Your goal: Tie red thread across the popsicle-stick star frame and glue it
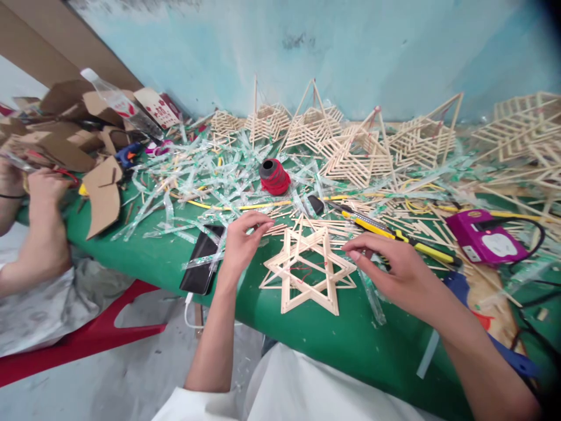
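Note:
A star-shaped frame of light wooden sticks (287, 298) lies on the green table (263, 318), with a loose red thread in its middle. Just left of its upper edge is my left hand (245, 242), thumb and fingers pinched together; anything between them is too small to make out. My right hand (394, 272) is over the table at the star's right side, thumb and fingertips close together, and whether they hold something cannot be seen. Loose wooden sticks (421, 228) lie behind the star, near a yellow and black cutter (372, 225).
Behind are a red thread cone (275, 177), clear and green plastic strips (175, 175) and more stick stars (359, 155). A black phone (201, 263) lies left, a purple box (484, 237) right. Another person's hands (48, 184) work beside cardboard (103, 202); a blue glue gun (460, 286) lies right.

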`<state>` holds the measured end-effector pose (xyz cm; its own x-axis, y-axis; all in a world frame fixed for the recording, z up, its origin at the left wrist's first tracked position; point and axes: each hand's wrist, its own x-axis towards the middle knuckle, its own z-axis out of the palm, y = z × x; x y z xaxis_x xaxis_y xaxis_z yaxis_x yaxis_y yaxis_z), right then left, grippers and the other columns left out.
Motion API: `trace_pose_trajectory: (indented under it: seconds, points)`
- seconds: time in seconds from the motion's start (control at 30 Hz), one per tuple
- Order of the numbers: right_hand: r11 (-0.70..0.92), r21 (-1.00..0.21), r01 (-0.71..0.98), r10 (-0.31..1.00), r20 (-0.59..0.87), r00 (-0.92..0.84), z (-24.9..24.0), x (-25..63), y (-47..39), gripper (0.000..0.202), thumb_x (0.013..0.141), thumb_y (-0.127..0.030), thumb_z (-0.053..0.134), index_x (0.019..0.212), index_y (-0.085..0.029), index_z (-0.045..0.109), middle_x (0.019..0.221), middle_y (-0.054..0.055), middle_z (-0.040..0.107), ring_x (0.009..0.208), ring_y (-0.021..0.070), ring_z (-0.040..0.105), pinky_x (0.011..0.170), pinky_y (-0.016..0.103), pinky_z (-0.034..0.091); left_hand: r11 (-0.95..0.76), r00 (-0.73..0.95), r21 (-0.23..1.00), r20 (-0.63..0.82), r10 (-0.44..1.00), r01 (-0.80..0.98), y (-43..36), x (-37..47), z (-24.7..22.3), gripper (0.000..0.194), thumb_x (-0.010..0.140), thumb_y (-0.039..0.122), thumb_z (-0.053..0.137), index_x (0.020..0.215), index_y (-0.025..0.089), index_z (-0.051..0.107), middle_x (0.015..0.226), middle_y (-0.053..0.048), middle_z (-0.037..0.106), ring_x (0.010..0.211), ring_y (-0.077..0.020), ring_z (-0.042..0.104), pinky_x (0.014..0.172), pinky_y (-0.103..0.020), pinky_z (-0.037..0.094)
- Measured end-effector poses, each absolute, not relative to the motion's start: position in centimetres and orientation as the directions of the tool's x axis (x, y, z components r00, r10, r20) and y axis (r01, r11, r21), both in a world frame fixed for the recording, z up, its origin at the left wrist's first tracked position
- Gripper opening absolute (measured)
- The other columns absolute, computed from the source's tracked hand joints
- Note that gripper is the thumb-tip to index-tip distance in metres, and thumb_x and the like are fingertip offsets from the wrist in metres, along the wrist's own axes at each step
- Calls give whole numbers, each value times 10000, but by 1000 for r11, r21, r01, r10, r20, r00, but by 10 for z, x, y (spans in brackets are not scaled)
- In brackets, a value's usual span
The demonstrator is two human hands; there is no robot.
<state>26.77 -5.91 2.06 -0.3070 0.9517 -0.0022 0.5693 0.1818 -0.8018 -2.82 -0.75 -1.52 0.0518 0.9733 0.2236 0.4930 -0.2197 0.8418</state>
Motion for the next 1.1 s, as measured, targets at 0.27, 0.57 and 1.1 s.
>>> trace_pose_trajectory:
  seconds: [0.27,0.57,1.1]
  points:
    - [298,-880,371,951,239,-197,58,243,-58,124,992,-276,571,991,-243,691,900,18,709,800,156,654,718,296,496,-253,-116,941,283,952,225,-30,-7,45,117,790,271,818,825,173,765,731,-12,728,612,-107,666,589,-215,551]
    - [402,-903,152,895,352,-273,88,196,-51,64,948,-210,644,915,-212,698,863,5,669,790,134,605,717,294,479,-417,-134,908,420,898,49,-45,36,87,93,797,252,843,834,237,760,802,9,741,763,-139,721,710,-268,608]
    - [235,-972,8,944,227,-238,84,190,-45,80,899,-198,655,842,-191,711,772,5,662,753,141,603,692,290,480,-415,-144,910,412,900,10,-48,41,81,93,819,267,825,835,234,740,809,16,740,787,-147,732,742,-289,615]
